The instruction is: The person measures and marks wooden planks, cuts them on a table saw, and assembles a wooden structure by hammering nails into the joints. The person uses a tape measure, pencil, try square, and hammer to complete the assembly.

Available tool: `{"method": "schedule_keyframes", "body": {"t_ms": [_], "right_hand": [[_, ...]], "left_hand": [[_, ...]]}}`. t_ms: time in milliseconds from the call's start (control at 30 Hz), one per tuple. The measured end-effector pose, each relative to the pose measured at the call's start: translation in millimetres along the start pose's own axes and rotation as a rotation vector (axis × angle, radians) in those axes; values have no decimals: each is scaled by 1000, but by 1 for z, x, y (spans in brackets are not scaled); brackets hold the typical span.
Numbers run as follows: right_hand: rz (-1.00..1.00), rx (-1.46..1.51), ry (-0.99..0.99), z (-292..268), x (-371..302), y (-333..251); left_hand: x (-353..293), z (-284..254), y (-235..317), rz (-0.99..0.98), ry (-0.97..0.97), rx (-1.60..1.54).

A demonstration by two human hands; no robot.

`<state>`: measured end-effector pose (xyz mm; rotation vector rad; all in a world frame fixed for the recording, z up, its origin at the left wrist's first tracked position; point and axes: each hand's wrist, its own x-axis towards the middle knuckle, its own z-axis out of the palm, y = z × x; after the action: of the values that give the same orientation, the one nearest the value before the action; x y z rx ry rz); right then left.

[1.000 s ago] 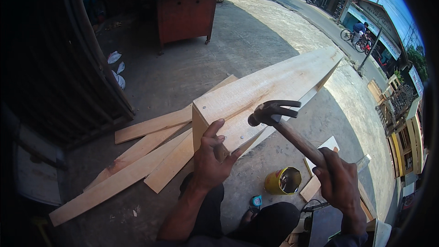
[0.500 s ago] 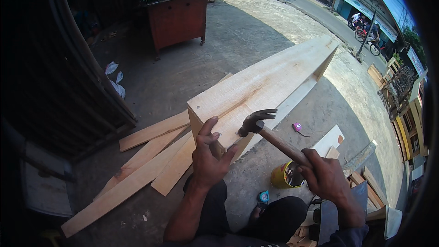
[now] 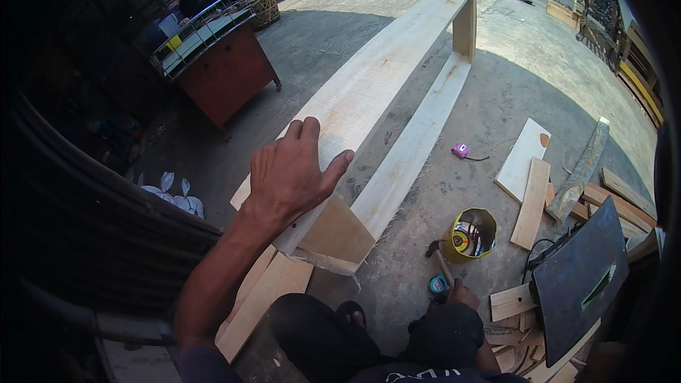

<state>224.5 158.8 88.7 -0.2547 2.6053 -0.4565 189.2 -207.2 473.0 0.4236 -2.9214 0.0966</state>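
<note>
A long, open rectangular frame of pale wooden boards (image 3: 383, 64) stretches away from me across the concrete. My left hand (image 3: 291, 170) lies over its top board close to the near end, fingers bent toward the left edge and thumb spread to the right edge. The fingertips are partly out of sight. A small dark nail head or hole shows in the board beside the wrist. Low by my right knee, my right hand (image 3: 464, 296) is closed round the wooden handle of a claw hammer (image 3: 444, 267), whose head points up and left. A teal tape measure (image 3: 438, 284) is beside the handle.
Right of the hammer stands a yellow bucket (image 3: 471, 235) with tools inside. A pink tape measure (image 3: 461, 150) lies beyond it. Wood offcuts (image 3: 530, 206) and a dark flat metal plate (image 3: 578, 284) occupy the right. Loose planks (image 3: 273, 291) lie under the near end; a red cart (image 3: 225, 78) stands far left.
The hammer has gone from the board's near end down beside my right knee. My left hand has moved from the end corner onto the top board. The view has shifted, showing the frame's open side.
</note>
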Motion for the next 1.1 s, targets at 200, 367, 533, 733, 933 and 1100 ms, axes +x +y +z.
{"method": "schedule_keyframes", "body": {"t_ms": [200,367,533,733,933,1100], "right_hand": [[-538,654,-44,12,72,-70],[-56,898,-106,70,198,-177],[407,1868,-329,87,212,-224],[203,2054,-605,82,139,-258],[54,1913,-694,79,80,-270],[-179,1675,-528,36,83,-260]], "left_hand": [[116,60,73,181,-42,364],[181,63,101,156,-181,470],[158,5,97,116,-246,484],[96,-89,73,80,-44,520],[-22,-142,28,154,198,318],[-152,-164,-1,-71,417,152]]}}
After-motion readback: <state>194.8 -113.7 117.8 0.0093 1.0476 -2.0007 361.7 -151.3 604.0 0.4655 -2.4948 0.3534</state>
